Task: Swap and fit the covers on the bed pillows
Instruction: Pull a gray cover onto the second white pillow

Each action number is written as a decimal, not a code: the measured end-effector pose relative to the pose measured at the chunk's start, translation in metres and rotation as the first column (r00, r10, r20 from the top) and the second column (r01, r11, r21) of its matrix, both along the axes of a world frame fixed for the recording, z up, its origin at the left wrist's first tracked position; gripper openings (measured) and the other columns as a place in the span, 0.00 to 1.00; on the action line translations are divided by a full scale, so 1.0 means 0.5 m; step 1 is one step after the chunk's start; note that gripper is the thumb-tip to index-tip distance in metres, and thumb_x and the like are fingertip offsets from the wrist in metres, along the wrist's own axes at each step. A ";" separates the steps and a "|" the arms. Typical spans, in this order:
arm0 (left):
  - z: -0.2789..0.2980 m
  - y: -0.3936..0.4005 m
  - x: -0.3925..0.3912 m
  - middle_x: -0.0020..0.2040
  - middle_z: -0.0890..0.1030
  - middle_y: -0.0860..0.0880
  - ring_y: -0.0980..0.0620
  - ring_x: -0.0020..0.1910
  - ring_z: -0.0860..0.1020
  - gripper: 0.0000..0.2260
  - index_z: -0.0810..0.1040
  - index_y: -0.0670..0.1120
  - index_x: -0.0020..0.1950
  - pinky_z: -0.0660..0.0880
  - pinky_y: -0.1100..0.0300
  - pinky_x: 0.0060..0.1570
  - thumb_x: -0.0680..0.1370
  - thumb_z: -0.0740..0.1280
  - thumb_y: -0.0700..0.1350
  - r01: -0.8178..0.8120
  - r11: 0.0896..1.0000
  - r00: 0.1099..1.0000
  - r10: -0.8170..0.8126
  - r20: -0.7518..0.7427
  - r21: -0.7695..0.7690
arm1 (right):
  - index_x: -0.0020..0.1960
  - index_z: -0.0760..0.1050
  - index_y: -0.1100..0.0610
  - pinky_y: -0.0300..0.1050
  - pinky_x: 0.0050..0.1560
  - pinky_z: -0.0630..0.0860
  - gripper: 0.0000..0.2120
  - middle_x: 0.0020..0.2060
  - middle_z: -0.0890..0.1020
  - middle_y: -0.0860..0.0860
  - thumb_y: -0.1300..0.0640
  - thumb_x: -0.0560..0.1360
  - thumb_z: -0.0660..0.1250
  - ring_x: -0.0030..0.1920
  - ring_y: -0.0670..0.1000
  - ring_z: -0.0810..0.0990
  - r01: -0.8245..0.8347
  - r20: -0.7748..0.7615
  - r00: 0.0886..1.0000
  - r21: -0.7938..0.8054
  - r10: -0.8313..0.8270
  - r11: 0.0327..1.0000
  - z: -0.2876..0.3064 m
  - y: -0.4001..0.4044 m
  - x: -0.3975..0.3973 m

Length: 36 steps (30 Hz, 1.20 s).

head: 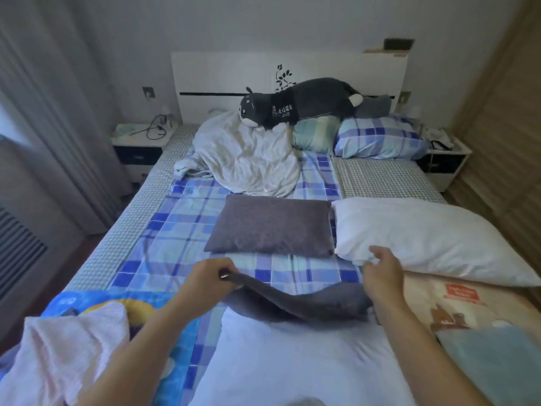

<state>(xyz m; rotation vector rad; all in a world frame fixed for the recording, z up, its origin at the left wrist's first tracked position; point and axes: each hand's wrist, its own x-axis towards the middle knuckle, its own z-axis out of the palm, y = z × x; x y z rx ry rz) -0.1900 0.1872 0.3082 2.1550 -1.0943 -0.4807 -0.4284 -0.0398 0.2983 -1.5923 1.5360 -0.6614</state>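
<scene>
So there's a dark grey pillow cover (295,303) stretched out low over the near end of the bed, just past the top edge of a bare white pillow (292,361) lying closest to the camera. The left hand (209,276) has its fingers curled tight round one corner of the cover, lifting it a bit. The right hand (382,273) is at the cover's other end with fingers curled down, but I honestly can't tell if it's actually gripping the fabric or just sitting on it.

Just beyond that, a grey-covered pillow (272,225) lies flat on the blue plaid sheet (181,227), and right beside it on the right is a bigger white pillow (433,238).

Further up near the headboard (228,74): a crumpled white blanket (248,153), a plaid pillow (377,137), and a long dark plush cat (301,104) flopped across the top. Pink cloth (67,347) sits at bottom left, and a beige printed cover (456,303) lies at the right.
</scene>
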 end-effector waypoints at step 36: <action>0.174 -0.051 -0.167 0.38 0.84 0.60 0.62 0.42 0.81 0.12 0.83 0.54 0.41 0.75 0.68 0.43 0.73 0.73 0.36 0.038 0.996 0.995 -0.045 -0.087 -0.076 | 0.48 0.77 0.60 0.45 0.44 0.82 0.02 0.38 0.84 0.60 0.63 0.78 0.70 0.39 0.53 0.85 -0.566 0.537 0.718 0.077 0.444 0.821 0.108 0.218 0.044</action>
